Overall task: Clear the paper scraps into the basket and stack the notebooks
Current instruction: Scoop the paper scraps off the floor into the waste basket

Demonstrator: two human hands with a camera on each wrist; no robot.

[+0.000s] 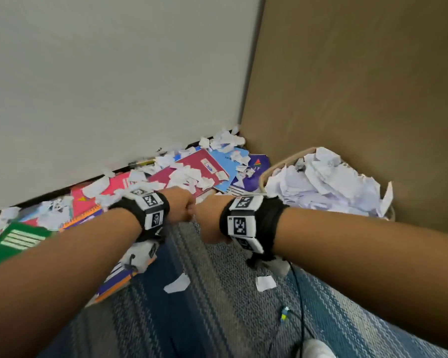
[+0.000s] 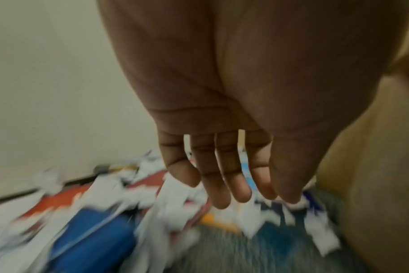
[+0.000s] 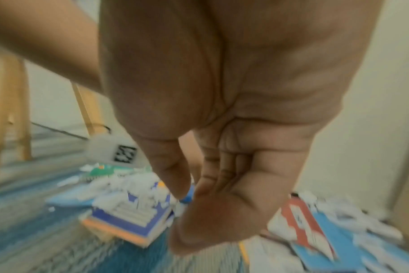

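Several notebooks lie along the wall on the carpet, among them a maroon notebook [image 1: 199,165], a light blue one [image 1: 232,157], a purple one [image 1: 256,174] and a green one [image 1: 18,239]. White paper scraps [image 1: 189,177] cover them. Two more scraps [image 1: 177,282] lie on the carpet near me. The woven basket [image 1: 276,165] at the right is heaped with crumpled paper [image 1: 321,182]. My left hand [image 1: 180,202] hovers over the scraps with fingers [image 2: 224,184] straight and empty. My right hand [image 1: 210,218] is beside it, touching it, fingers [image 3: 222,171] curled with nothing seen in them.
A white wall stands behind the notebooks and a brown panel [image 1: 360,86] behind the basket. A small stack of notebooks [image 3: 128,218] lies under my left forearm. A black cable [image 1: 299,293] runs over the blue-grey carpet [image 1: 217,319]. Wooden furniture legs [image 3: 12,110] stand at the left.
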